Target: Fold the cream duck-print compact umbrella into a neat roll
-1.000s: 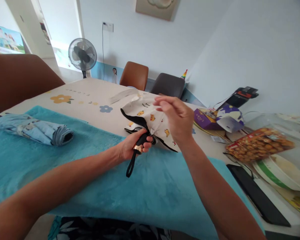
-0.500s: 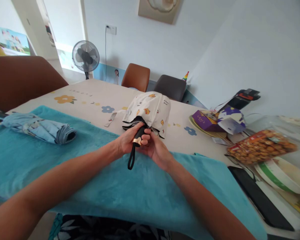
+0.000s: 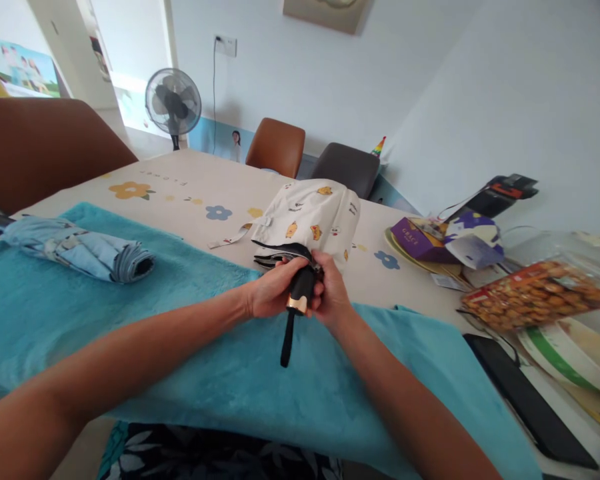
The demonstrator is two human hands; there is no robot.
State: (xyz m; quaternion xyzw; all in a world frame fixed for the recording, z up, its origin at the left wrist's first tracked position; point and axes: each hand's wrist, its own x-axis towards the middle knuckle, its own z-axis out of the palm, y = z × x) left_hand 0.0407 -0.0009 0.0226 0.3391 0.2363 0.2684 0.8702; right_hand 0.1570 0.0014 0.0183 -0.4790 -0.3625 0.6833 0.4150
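A white folding umbrella (image 3: 307, 217) with small yellow cartoon figures points away from me, its canopy loosely gathered over the table. Its black handle (image 3: 302, 285) has a gold end and a dangling black wrist strap. My left hand (image 3: 276, 288) is closed around the handle from the left, thumb on top near the canopy's dark edge. From the other side my right hand (image 3: 331, 288) grips the handle, its fingers partly hidden behind it. The canopy's closing strap (image 3: 233, 238) lies out to the left.
A rolled light-blue umbrella (image 3: 80, 248) lies on the turquoise towel (image 3: 190, 347) at the left. At the right are a purple box (image 3: 423, 240), a snack bag (image 3: 540, 292), a bowl (image 3: 570, 350) and a black flat object (image 3: 530, 400). Chairs and a fan (image 3: 173, 100) stand beyond the table.
Both hands and the umbrella have shifted slightly to the right in view. My right thumb now lies up by the canopy's base, and the wrist strap hangs straighter.
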